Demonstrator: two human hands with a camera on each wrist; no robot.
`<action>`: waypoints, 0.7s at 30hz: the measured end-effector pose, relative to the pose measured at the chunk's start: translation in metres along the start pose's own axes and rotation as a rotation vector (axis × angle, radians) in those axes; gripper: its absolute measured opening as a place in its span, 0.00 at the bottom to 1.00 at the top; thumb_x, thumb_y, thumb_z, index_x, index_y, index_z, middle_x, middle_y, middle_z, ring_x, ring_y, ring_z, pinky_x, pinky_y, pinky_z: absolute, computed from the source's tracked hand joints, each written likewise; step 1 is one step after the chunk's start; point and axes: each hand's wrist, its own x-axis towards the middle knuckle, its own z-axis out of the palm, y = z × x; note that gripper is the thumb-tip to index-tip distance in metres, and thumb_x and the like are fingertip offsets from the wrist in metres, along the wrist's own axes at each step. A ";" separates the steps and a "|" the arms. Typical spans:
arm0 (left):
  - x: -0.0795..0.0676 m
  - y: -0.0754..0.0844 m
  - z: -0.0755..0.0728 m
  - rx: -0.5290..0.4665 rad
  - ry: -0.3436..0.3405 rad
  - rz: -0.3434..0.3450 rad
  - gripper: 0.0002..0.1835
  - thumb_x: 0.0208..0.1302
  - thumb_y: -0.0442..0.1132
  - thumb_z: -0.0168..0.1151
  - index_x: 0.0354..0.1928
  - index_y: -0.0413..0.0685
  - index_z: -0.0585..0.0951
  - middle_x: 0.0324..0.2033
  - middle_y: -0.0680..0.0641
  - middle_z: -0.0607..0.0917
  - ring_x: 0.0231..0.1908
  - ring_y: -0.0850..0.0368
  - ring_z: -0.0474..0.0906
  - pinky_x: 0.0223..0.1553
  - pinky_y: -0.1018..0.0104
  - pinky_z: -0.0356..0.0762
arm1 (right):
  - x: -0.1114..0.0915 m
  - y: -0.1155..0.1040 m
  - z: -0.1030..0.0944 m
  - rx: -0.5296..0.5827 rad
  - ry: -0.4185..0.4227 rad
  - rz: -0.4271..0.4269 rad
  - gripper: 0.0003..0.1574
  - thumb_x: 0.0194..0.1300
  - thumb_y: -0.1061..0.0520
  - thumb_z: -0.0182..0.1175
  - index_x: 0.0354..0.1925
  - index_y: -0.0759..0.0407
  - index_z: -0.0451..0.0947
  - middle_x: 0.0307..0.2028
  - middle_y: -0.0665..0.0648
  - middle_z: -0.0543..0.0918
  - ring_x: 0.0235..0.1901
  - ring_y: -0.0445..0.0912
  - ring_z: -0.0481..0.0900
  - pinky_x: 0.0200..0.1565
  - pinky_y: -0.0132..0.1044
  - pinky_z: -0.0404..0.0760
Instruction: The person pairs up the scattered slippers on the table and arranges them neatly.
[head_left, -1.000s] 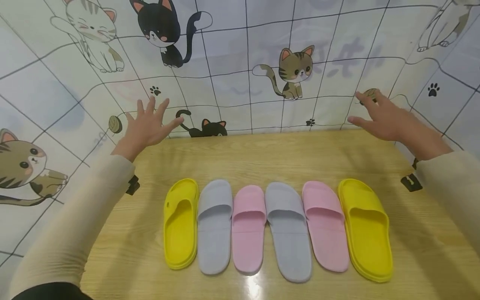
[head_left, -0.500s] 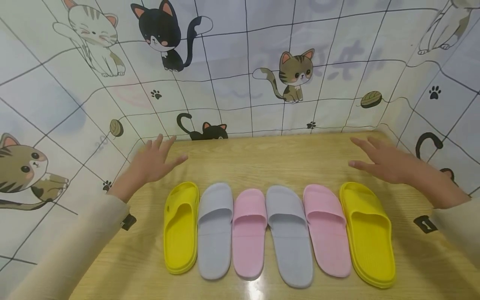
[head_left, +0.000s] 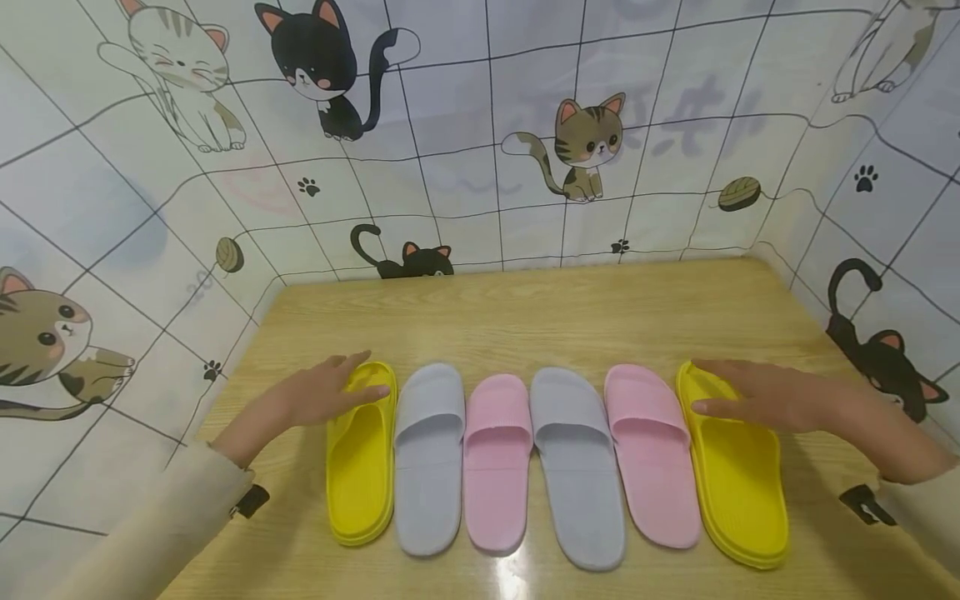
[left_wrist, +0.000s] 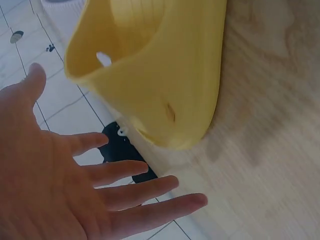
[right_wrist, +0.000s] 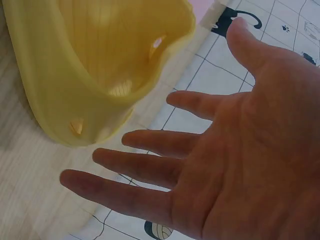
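Observation:
Six slippers are too many to list singly, so several stand side by side in a row. At the left end is a yellow slipper; my left hand hovers over its toe end, fingers extended and thumb apart. A second yellow slipper ends the row on the right, its strap partly hidden behind my right hand. Between them lie a left grey slipper, a left pink slipper, a right grey slipper and a right pink slipper. Both wrist views show spread fingers beside the yellow toes, gripping nothing.
The slippers lie on a wood-grain table. Behind and at both sides rises a white gridded cloth printed with cartoon cats. A small black object shows under the left sleeve, and another black object under the right.
Both hands have come down and back from in front of the cloth to above the two yellow slippers. The slippers have stayed in place.

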 end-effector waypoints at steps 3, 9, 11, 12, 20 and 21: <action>-0.003 0.003 0.009 -0.015 -0.036 -0.006 0.56 0.65 0.82 0.42 0.83 0.50 0.53 0.77 0.25 0.56 0.72 0.21 0.61 0.67 0.22 0.61 | -0.002 -0.002 0.004 0.007 -0.068 0.025 0.58 0.72 0.27 0.54 0.79 0.67 0.55 0.72 0.82 0.62 0.69 0.81 0.61 0.61 0.78 0.66; -0.004 0.007 0.023 -0.047 -0.074 -0.035 0.59 0.63 0.83 0.44 0.83 0.50 0.50 0.80 0.26 0.49 0.74 0.20 0.56 0.69 0.22 0.57 | -0.001 -0.001 0.009 -0.047 -0.071 0.026 0.59 0.71 0.27 0.56 0.78 0.68 0.56 0.69 0.84 0.65 0.67 0.83 0.63 0.59 0.78 0.68; -0.004 0.010 0.026 -0.057 -0.079 -0.056 0.60 0.62 0.84 0.45 0.84 0.52 0.48 0.80 0.26 0.46 0.73 0.18 0.57 0.68 0.21 0.58 | 0.000 -0.002 0.011 -0.053 -0.065 0.030 0.60 0.70 0.28 0.56 0.78 0.69 0.55 0.69 0.86 0.64 0.66 0.83 0.63 0.60 0.78 0.67; -0.004 0.011 0.027 -0.060 -0.081 -0.063 0.61 0.61 0.84 0.45 0.84 0.52 0.47 0.80 0.26 0.45 0.72 0.18 0.57 0.67 0.21 0.58 | 0.001 -0.002 0.012 -0.052 -0.066 0.033 0.60 0.70 0.27 0.57 0.78 0.69 0.55 0.69 0.86 0.63 0.66 0.84 0.62 0.60 0.79 0.67; -0.006 0.014 0.034 -0.054 -0.075 -0.091 0.59 0.65 0.81 0.46 0.84 0.50 0.45 0.79 0.24 0.43 0.65 0.17 0.68 0.62 0.27 0.71 | 0.005 -0.004 0.016 -0.027 -0.079 0.026 0.62 0.70 0.28 0.57 0.78 0.71 0.52 0.70 0.88 0.60 0.67 0.85 0.59 0.61 0.80 0.64; -0.006 0.015 0.034 -0.058 -0.074 -0.091 0.59 0.65 0.80 0.46 0.84 0.50 0.44 0.79 0.24 0.43 0.60 0.20 0.75 0.58 0.32 0.77 | 0.006 -0.004 0.016 -0.028 -0.076 0.021 0.62 0.70 0.28 0.57 0.78 0.71 0.52 0.70 0.87 0.60 0.67 0.85 0.58 0.61 0.80 0.64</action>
